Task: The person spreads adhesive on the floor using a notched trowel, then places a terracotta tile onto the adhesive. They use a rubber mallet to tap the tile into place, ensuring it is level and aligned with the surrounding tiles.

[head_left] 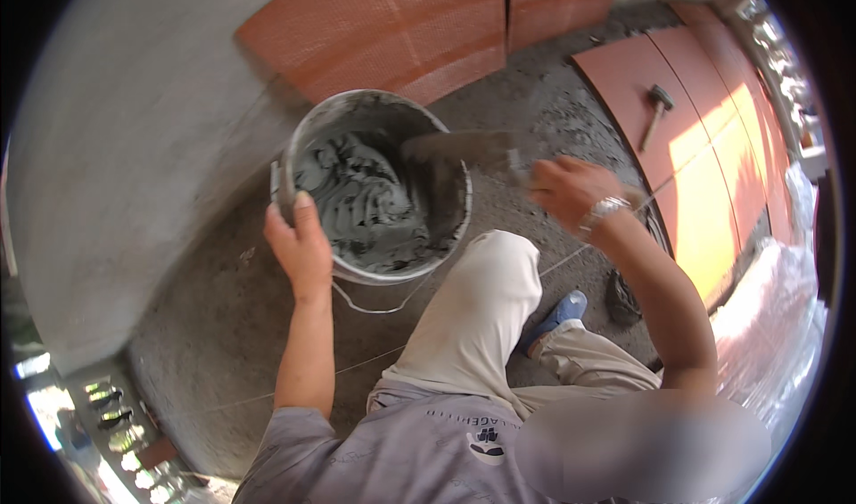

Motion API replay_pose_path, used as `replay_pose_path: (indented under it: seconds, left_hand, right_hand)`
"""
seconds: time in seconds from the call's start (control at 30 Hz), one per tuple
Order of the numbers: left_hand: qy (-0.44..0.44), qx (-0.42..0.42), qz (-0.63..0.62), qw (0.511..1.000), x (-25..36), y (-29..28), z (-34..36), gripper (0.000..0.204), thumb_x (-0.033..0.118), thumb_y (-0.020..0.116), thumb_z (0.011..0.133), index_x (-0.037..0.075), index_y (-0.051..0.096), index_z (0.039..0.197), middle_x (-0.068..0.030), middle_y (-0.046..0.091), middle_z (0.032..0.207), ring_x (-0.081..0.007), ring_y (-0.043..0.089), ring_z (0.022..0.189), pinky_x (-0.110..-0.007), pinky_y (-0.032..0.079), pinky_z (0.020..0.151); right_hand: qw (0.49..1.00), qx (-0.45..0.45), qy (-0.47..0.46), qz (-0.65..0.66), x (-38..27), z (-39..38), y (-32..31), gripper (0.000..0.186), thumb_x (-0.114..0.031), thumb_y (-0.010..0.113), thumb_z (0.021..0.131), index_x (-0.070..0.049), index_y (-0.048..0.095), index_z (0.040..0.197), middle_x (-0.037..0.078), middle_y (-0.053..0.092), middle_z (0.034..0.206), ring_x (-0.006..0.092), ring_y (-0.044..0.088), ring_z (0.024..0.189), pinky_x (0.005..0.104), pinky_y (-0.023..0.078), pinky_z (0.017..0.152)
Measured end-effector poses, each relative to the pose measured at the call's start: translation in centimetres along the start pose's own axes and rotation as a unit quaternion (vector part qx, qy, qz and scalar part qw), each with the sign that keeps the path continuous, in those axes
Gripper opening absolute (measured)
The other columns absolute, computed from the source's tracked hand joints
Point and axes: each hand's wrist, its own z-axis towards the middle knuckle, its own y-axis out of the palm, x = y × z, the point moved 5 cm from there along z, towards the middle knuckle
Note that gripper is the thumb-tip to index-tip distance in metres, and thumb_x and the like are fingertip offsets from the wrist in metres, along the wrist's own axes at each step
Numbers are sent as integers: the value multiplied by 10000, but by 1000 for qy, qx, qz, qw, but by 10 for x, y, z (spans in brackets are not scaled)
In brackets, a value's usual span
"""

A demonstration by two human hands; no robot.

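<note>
A bucket of wet grey mortar tilts in front of me, its mouth toward me. My left hand is closed on its left rim, thumb near the inside edge. In my right hand is a trowel, its handle end showing past the wrist side. The trowel's blade is smeared by motion and crosses the bucket's right rim, the tip over the inside wall. Mortar coats the blade and the bucket's inner wall. A thin wire handle hangs below the bucket.
Reddish tiles lie at the right with a mallet on them. More red tiles lean on the wall at the back. A string crosses the rough floor. Clear plastic sheeting bunches at the right; a dark bundle sits by my foot.
</note>
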Motion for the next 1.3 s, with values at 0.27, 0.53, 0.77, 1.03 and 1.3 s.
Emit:
replay_pose_path:
  seconds: [0.27,0.53,0.77,1.03,1.3]
  left_hand:
    - [-45,21,-32,998,-12,1,-4,604,383,584,964,-103,454,1299,-266,474,1229,-358,498,1128,-420,389,985]
    - [-49,49,-34,997,-10,1,-7,617,381,586,965,-104,431,1314,-262,463,1226,-360,475,1138,-427,368,1001]
    - [-9,52,-6,999,-1,2,-6,612,391,592,960,-104,454,1292,-277,481,1204,-398,499,1102,-446,385,979]
    - [20,38,12,999,-8,-5,12,530,386,521,965,-123,589,1096,-303,628,1054,-441,598,974,-470,447,872]
    - [-240,-35,-305,921,-129,-68,46,759,534,458,985,-37,349,1472,-183,403,1495,-312,432,1332,-417,322,1129]
  right_hand:
    - [969,-149,-177,-86,-139,114,79,329,-391,528,950,-145,681,1106,111,722,1042,306,689,1008,420,554,856]
    - [958,-239,-155,31,-185,105,94,449,-511,532,918,-135,696,1101,168,705,1066,353,665,1024,442,525,898]
    - [964,-192,-170,75,-169,89,74,421,-504,569,903,-129,718,1020,166,707,1021,365,660,992,455,523,864]
    - [964,-139,-149,168,-117,58,26,381,-475,641,873,-107,722,929,156,706,874,381,660,869,454,518,790]
    - [981,2,78,179,70,-86,-36,325,-410,611,885,-100,700,923,149,699,885,348,666,875,449,513,798]
